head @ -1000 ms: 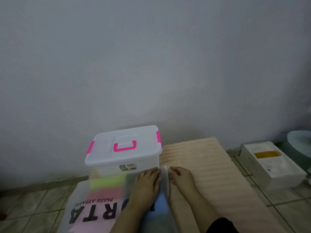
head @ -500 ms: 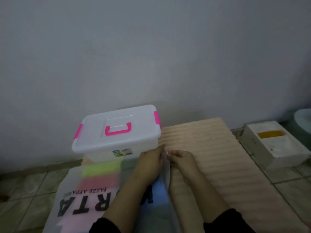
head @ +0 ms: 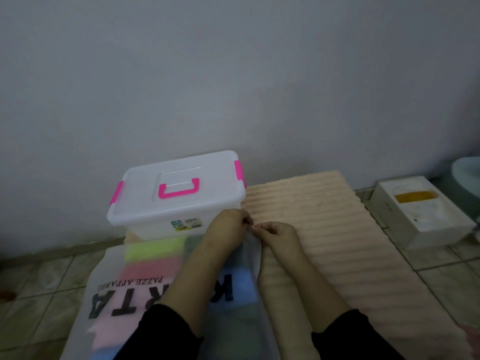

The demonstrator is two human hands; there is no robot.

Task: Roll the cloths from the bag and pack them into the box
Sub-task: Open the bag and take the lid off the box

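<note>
Cloths [head: 153, 255] lie inside the see-through bag [head: 114, 294], under the left hand [head: 226, 229]. Both hands pinch the bag's top edge; the right hand [head: 279, 233] is just beside the left. Behind the left hand sits the box [head: 176, 196], lid shut, on a peach mat [head: 324, 229].

Frosted bag [head: 155, 289] flat, coloured cloths [head: 153, 252] inside; lidded clear box [head: 179, 196] just behind.
</note>
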